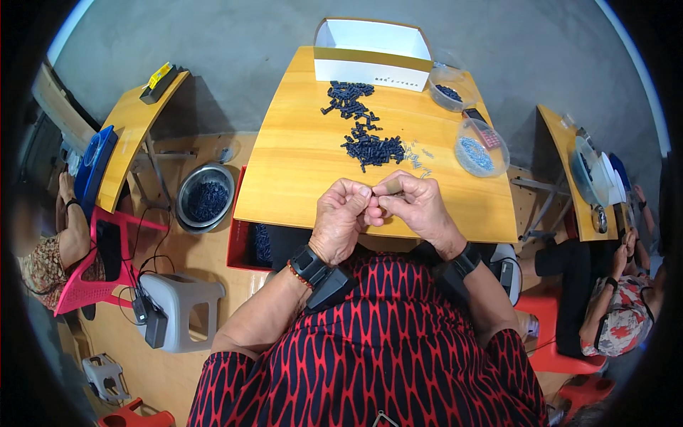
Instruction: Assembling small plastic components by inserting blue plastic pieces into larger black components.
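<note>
My left hand (pixel 340 217) and my right hand (pixel 421 208) meet above the near edge of the wooden table (pixel 299 160). Thumbs and fingers of both are pinched together, fingertip to fingertip. Whatever they hold is too small and too covered to name; a speck of dark shows between them. A brownish band wraps my right index finger. Just beyond my hands lies a heap of small dark cylindrical pieces (pixel 371 149). Beside it, to the right, are scattered small clear pieces (pixel 416 155). Farther back is a second spread of dark pieces (pixel 347 99).
A white and gold box (pixel 371 75) stands at the table's back. On the right are a clear bowl (pixel 482 148) with bluish pieces and a clear tub (pixel 448 89) with dark ones. A metal basin (pixel 206 196) and grey stool (pixel 181 313) stand left. People sit at both side tables.
</note>
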{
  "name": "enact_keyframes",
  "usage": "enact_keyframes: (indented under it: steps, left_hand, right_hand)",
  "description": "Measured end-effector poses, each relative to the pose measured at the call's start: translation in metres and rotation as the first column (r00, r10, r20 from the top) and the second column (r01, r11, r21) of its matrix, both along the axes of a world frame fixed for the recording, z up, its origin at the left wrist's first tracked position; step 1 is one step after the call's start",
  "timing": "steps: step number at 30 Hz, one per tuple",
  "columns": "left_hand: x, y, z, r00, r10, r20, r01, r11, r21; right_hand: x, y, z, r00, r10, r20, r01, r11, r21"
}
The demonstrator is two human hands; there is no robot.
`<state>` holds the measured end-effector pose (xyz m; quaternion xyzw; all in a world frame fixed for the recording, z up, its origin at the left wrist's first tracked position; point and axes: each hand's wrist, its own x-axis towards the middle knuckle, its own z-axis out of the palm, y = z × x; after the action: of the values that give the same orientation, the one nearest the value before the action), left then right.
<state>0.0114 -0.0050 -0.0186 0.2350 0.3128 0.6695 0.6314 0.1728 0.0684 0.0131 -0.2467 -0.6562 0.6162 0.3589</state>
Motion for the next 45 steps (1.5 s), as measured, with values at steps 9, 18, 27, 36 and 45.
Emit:
enact_keyframes:
  steps: [9,18,27,36,45]
  left_hand:
    - [-0.009,0.002,0.006,0.998,-0.035,-0.058,0.033,0.998,-0.047]
    - [-0.031,0.013,-0.003,0.942,0.320,-0.105,-0.325,0.945,-0.034]
    - [-0.031,0.014,0.003,0.933,0.330,-0.142,-0.344,0.935,-0.086]
    - [-0.026,0.012,0.006,0.972,0.163,-0.172,-0.179,0.981,-0.081]
    - [-0.012,0.007,0.007,0.970,-0.011,-0.245,0.009,1.000,-0.010]
  right_hand:
    - [-0.002,0.014,-0.002,0.996,-0.036,0.087,0.023,0.988,0.152]
    - [-0.039,0.045,-0.009,0.898,-0.309,0.314,0.081,0.816,0.572]
    - [-0.049,0.047,-0.012,0.806,-0.387,0.448,-0.089,0.669,0.738]
    - [-0.020,0.022,0.003,0.955,-0.170,0.244,0.109,0.964,0.245]
    - [-0.001,0.014,-0.003,0.993,-0.035,-0.117,0.012,0.981,-0.191]
